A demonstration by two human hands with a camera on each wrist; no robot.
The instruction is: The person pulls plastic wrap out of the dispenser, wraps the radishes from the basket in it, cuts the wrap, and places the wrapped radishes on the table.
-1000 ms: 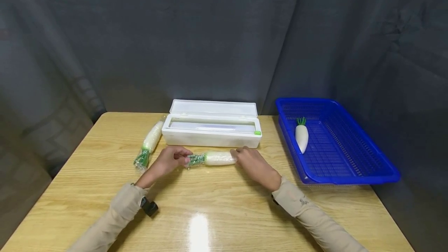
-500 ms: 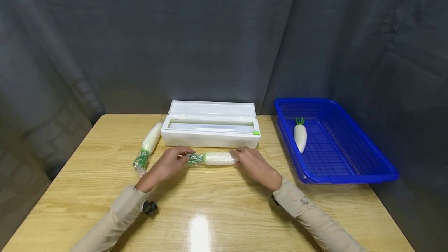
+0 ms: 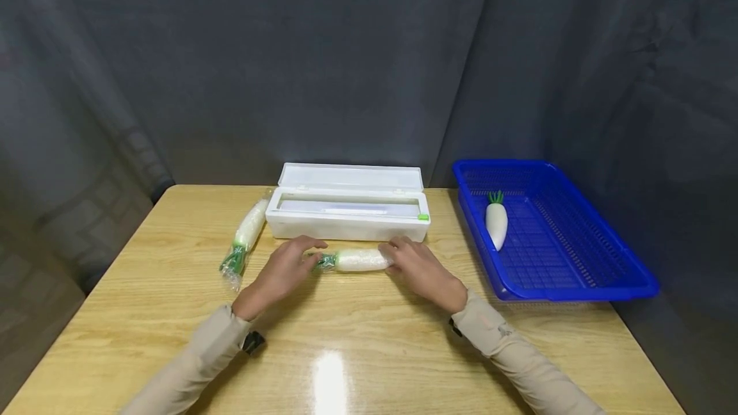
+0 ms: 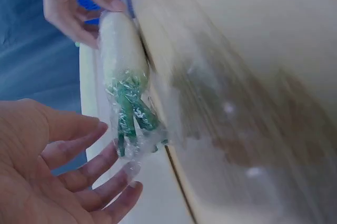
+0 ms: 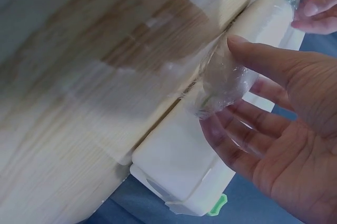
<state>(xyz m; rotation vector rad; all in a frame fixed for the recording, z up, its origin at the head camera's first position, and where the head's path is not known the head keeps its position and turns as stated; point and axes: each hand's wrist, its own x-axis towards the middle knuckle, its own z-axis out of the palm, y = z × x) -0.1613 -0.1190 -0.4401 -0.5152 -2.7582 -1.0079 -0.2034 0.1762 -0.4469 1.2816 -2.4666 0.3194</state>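
In the head view a white radish [image 3: 362, 260] in clear plastic wrap lies crosswise on the table, green leaves to the left. My right hand [image 3: 418, 271] holds its bare end; in the right wrist view the thumb [image 5: 253, 53] is on one side and the fingers [image 5: 247, 134] curl on the other. My left hand [image 3: 284, 272] is at the leaf end. Its fingers are spread and loosely bent in the left wrist view, fingertips [image 4: 134, 174] right at the wrapped leaves [image 4: 131, 111]. A second wrapped radish [image 3: 250, 229] lies to the left.
Behind the hands stands a white plastic wrap dispenser [image 3: 348, 229], lid [image 3: 352, 176] raised, with a green slider [image 3: 423, 217]. At the right is a blue basket [image 3: 576, 293] with an unwrapped radish [image 3: 496, 225] in it. A dark curtain [image 3: 369, 69] hangs behind the table [image 3: 369, 351].
My left hand has loosened from the wrap at the leaf end, its fingers opening and shifting slightly right. My right hand stays at the radish's other end, and the radish has hardly moved.
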